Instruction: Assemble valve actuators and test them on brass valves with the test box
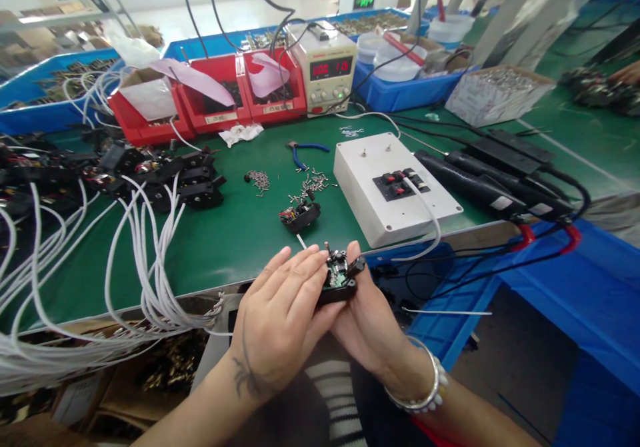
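Observation:
Both of my hands hold one small black plastic housing with a green circuit board inside, just in front of the bench edge. My left hand lies over its left side, fingers together and partly covering it. From the right and below, my right hand grips it, thumb up beside a black knob-like part. Behind them on the green bench sits a second black housing with its inner parts exposed and a white cable under it. Small screws lie loose beyond that, near blue-handled pliers.
A white switch box stands right of the hands, with black electric screwdrivers beside it. Many wired black housings are piled at left, white cables hanging over the edge. Red bins and a power supply stand behind.

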`<act>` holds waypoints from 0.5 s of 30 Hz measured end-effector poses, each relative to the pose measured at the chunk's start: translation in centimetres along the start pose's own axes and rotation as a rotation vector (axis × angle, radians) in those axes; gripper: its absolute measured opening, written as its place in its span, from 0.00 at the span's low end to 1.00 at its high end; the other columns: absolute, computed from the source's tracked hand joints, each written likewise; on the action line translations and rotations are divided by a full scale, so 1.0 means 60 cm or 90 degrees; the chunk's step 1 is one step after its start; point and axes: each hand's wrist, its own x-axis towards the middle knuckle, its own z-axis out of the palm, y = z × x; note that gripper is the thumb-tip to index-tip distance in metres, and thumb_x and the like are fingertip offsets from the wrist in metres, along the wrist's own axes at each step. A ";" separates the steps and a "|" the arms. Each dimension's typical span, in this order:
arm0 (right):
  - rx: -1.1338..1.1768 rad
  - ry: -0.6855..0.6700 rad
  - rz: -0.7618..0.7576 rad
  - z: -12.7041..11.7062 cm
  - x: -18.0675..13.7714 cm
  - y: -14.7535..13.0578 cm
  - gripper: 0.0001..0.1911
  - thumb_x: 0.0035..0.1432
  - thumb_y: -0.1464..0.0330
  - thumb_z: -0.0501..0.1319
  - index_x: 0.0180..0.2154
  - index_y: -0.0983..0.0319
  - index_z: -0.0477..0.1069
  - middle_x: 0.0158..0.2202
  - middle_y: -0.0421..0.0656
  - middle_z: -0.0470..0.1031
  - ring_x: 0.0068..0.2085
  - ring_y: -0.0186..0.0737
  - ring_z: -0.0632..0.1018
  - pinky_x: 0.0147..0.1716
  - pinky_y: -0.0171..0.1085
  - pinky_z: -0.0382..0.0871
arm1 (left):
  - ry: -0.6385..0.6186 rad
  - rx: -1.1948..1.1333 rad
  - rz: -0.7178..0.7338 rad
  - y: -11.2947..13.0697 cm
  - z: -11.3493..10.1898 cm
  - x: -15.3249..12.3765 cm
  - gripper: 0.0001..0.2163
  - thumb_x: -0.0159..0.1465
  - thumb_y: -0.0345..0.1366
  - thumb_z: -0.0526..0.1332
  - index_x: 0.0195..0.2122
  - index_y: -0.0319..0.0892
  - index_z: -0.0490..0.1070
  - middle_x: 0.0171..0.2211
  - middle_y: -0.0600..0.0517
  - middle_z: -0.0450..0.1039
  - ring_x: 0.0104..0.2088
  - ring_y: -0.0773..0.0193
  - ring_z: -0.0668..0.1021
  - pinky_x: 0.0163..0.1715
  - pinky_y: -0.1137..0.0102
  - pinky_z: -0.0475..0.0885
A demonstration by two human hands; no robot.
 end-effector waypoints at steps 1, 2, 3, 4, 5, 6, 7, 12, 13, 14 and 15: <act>0.010 0.007 0.004 -0.003 0.002 0.001 0.27 0.52 0.47 0.75 0.41 0.62 0.77 0.38 0.44 0.79 0.45 0.45 0.80 0.49 0.44 0.79 | -0.010 -0.012 -0.005 -0.003 0.003 -0.001 0.13 0.67 0.36 0.67 0.48 0.32 0.72 0.48 0.39 0.83 0.51 0.55 0.84 0.58 0.57 0.77; 0.021 0.015 0.014 -0.007 0.003 0.001 0.27 0.54 0.48 0.74 0.43 0.62 0.76 0.39 0.43 0.79 0.45 0.45 0.81 0.48 0.44 0.79 | -0.015 -0.026 -0.011 -0.006 0.006 -0.002 0.13 0.68 0.36 0.66 0.48 0.33 0.72 0.48 0.39 0.83 0.50 0.55 0.85 0.58 0.58 0.77; 0.032 0.024 0.029 -0.010 0.005 0.000 0.25 0.58 0.48 0.71 0.45 0.62 0.76 0.40 0.43 0.79 0.44 0.43 0.81 0.46 0.43 0.79 | -0.017 -0.041 -0.019 -0.009 0.009 -0.004 0.13 0.68 0.37 0.66 0.48 0.33 0.72 0.48 0.39 0.83 0.49 0.56 0.85 0.58 0.58 0.77; 0.043 0.030 0.048 -0.012 0.008 -0.001 0.23 0.63 0.48 0.67 0.46 0.61 0.75 0.40 0.44 0.79 0.42 0.41 0.81 0.45 0.42 0.80 | -0.019 -0.059 -0.024 -0.013 0.011 -0.004 0.12 0.68 0.38 0.66 0.47 0.35 0.72 0.47 0.39 0.83 0.49 0.56 0.85 0.58 0.58 0.76; 0.053 0.033 0.066 -0.014 0.010 -0.003 0.22 0.68 0.49 0.62 0.46 0.61 0.75 0.40 0.43 0.79 0.39 0.39 0.81 0.42 0.40 0.80 | -0.028 -0.084 -0.027 -0.020 0.012 -0.002 0.11 0.69 0.39 0.65 0.46 0.37 0.72 0.47 0.41 0.84 0.49 0.56 0.85 0.58 0.58 0.76; 0.058 0.031 0.081 -0.015 0.012 -0.006 0.23 0.71 0.48 0.58 0.46 0.62 0.75 0.39 0.43 0.79 0.37 0.37 0.81 0.39 0.39 0.80 | -0.040 -0.113 -0.035 -0.029 0.011 0.004 0.10 0.69 0.41 0.64 0.45 0.39 0.73 0.47 0.43 0.84 0.50 0.57 0.84 0.58 0.59 0.76; 0.054 0.025 0.093 -0.015 0.014 -0.010 0.25 0.73 0.48 0.54 0.45 0.63 0.75 0.39 0.44 0.80 0.35 0.36 0.81 0.37 0.37 0.80 | -0.044 -0.134 -0.060 -0.042 0.010 0.013 0.09 0.70 0.41 0.63 0.44 0.41 0.73 0.45 0.45 0.84 0.49 0.58 0.84 0.56 0.60 0.76; -0.030 -0.031 0.103 -0.011 0.016 -0.018 0.38 0.68 0.39 0.53 0.44 0.69 0.75 0.35 0.50 0.80 0.34 0.42 0.83 0.34 0.33 0.77 | -0.103 0.073 -0.388 -0.165 0.022 0.109 0.07 0.71 0.36 0.58 0.43 0.39 0.72 0.44 0.43 0.80 0.46 0.55 0.80 0.50 0.61 0.73; -0.034 -0.036 0.101 -0.011 0.016 -0.016 0.38 0.68 0.39 0.54 0.46 0.69 0.75 0.35 0.50 0.80 0.35 0.41 0.83 0.34 0.33 0.77 | -0.137 0.085 -0.402 -0.195 0.033 0.130 0.05 0.70 0.33 0.59 0.42 0.38 0.73 0.43 0.43 0.80 0.47 0.53 0.79 0.51 0.60 0.72; -0.035 -0.037 0.100 -0.013 0.015 -0.014 0.37 0.67 0.39 0.55 0.46 0.69 0.75 0.35 0.50 0.80 0.35 0.41 0.83 0.34 0.33 0.77 | -0.178 0.094 -0.410 -0.223 0.046 0.149 0.04 0.68 0.31 0.59 0.40 0.38 0.74 0.43 0.42 0.80 0.48 0.51 0.79 0.51 0.59 0.72; -0.034 -0.039 0.102 -0.015 0.015 -0.012 0.37 0.66 0.39 0.56 0.46 0.69 0.75 0.36 0.50 0.80 0.35 0.41 0.83 0.34 0.33 0.77 | -0.215 0.097 -0.412 -0.248 0.063 0.165 0.04 0.67 0.30 0.60 0.40 0.38 0.74 0.43 0.42 0.79 0.49 0.50 0.79 0.53 0.58 0.71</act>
